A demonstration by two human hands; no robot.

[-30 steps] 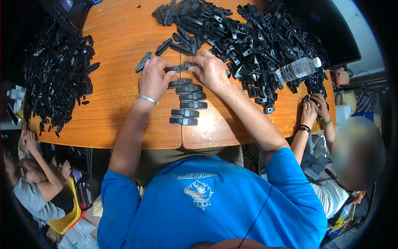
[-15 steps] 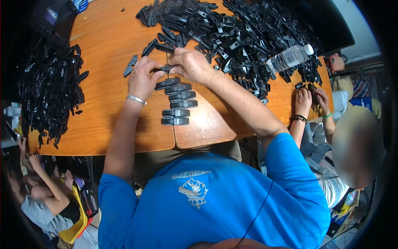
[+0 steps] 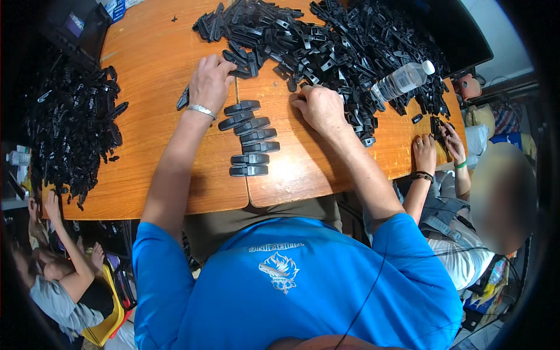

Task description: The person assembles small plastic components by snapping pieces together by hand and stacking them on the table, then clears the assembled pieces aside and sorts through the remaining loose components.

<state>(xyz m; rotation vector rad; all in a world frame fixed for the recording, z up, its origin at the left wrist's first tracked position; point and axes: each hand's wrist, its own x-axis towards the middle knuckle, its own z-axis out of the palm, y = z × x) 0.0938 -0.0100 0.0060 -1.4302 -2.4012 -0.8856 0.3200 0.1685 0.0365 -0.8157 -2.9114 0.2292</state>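
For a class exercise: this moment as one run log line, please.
left hand: at loose black parts; right hand: by black pile; black pieces: lined up on table; bottle: lying on pile

- Shirt (image 3: 326, 274) is bright blue, short-sleeved
- Pale emblem (image 3: 280, 272) marks its front
- Lettering (image 3: 276, 248) sits just above the emblem
- Dark cable (image 3: 362, 311) runs right of the emblem
- Silvery bracelet (image 3: 202, 109), left wrist (image 3: 205, 104)

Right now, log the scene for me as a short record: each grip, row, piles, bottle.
Left grip: fingertips at loose black pieces; whether one is grasped is unclear
Right grip: curled beside the large black pile, no part visible in it
Row of black clips: seven, lined up front to back on the table
Bottle: clear, lying on the large pile
Left pile: black parts
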